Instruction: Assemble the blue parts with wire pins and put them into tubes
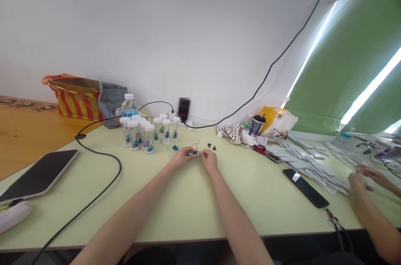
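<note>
Both hands pinching small blue part w/ thin wire, mid tabletop.
Left hand (183,157) + right hand (209,159) fingers closed on blue part (196,153); wire (198,144) points up/far; orientation otherwise too small to tell.

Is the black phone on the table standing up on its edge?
No, the black phone lies flat on the table, near the other person's hands.

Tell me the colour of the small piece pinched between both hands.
Blue small piece, seen in the head view.
</note>
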Demonstrator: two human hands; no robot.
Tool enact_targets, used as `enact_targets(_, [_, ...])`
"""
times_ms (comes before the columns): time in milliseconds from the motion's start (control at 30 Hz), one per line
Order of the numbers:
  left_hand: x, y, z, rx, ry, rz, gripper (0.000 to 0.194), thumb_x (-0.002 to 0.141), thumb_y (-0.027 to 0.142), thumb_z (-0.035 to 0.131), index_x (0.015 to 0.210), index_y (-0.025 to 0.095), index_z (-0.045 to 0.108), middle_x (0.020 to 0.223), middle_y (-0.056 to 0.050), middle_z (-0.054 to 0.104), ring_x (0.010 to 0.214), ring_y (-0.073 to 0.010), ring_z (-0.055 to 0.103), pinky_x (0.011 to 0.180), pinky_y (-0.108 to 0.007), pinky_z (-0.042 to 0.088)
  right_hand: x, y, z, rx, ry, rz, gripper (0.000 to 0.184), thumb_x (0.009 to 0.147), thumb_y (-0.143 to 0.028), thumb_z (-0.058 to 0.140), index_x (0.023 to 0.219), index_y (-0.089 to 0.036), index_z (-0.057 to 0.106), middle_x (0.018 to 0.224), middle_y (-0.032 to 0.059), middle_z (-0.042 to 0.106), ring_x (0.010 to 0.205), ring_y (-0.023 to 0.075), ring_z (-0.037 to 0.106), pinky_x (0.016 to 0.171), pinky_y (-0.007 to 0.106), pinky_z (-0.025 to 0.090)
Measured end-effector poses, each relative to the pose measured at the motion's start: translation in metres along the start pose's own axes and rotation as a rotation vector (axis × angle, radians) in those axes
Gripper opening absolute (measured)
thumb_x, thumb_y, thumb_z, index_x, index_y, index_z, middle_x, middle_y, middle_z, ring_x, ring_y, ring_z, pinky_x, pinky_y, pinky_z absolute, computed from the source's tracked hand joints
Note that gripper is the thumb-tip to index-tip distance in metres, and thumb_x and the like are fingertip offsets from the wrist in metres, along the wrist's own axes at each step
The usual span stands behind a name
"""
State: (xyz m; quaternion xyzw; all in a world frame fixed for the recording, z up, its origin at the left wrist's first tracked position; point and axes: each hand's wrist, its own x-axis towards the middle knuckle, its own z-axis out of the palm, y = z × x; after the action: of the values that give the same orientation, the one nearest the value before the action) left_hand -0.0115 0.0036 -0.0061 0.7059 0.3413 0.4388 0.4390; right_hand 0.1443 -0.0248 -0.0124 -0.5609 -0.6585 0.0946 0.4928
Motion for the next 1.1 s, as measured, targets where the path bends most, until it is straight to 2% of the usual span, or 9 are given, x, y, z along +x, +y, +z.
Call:
enact_targets(167, [-0.0007, 0.0025, 0.0003, 0.019, 0.003, -0.005, 0.031, 0.062, 0.040, 0.072, 0.079, 0.015, 0.070, 0.068, -0.002, 0.068, 0.056, -0.0132, 0.055, 0.052, -0.023, 0.040, -0.0006, -0.0027, 0.0001, 0.046, 0.022, 0.032, 0.023, 0.078, -0.033, 0.054, 0.059, -0.020, 0.059, 0.052, -0.0017, 0.056, 0.050, 0.0142, 0.050, 0.050, 0.023, 0.039])
enact_targets(467, [-0.0006, 0.0022, 0.0010, 0.019, 0.030, -0.013, 0.032, 0.060, 0.042, 0.072, 0.078, 0.016, 0.068, 0.067, -0.001, 0.067, 0.059, -0.0150, 0.058, 0.056, -0.025, 0.043, 0.0015, 0.0004, 0.0031, 0.048, 0.093, 0.030, 0.013, 0.074, -0.020, 0.054, 0.062, -0.018, 0.058, 0.069, 0.0015, 0.057, 0.054, 0.0138, 0.053, 0.058, 0.027, 0.045])
enact_targets(700, [0.0008, 0.0004, 0.0013, 0.009, 0.033, -0.009, 0.028, 0.062, 0.039, 0.071, 0.078, 0.016, 0.067, 0.066, -0.001, 0.066, 0.060, -0.0148, 0.058, 0.054, -0.024, 0.043, 0.0016, 0.0017, 0.0049, 0.001, 0.113, 0.044, 0.010, 0.072, -0.014, 0.056, 0.064, -0.019, 0.058, 0.079, 0.0029, 0.054, 0.058, 0.0152, 0.054, 0.062, 0.030, 0.045])
enact_targets(933, [0.0012, -0.0014, 0.0017, 0.008, 0.022, -0.008, 0.027, 0.063, 0.038, 0.071, 0.078, 0.016, 0.067, 0.066, -0.001, 0.066, 0.059, -0.0143, 0.057, 0.054, -0.024, 0.042, 0.0020, 0.0019, 0.0064, 0.002, 0.076, 0.024, 0.013, 0.076, -0.009, 0.055, 0.066, -0.016, 0.056, 0.072, -0.0007, 0.053, 0.064, 0.0130, 0.053, 0.065, 0.027, 0.045])
enact_targets(1100, [0.0012, -0.0010, 0.0015, 0.004, 0.024, -0.010, 0.026, 0.063, 0.038, 0.071, 0.078, 0.016, 0.067, 0.065, 0.000, 0.065, 0.058, -0.0138, 0.056, 0.054, -0.024, 0.041, 0.0038, 0.0053, 0.0085, 0.013, 0.058, 0.043, 0.014, 0.084, -0.017, 0.056, 0.070, -0.013, 0.054, 0.076, -0.0020, 0.056, 0.060, 0.0081, 0.051, 0.059, 0.023, 0.046])
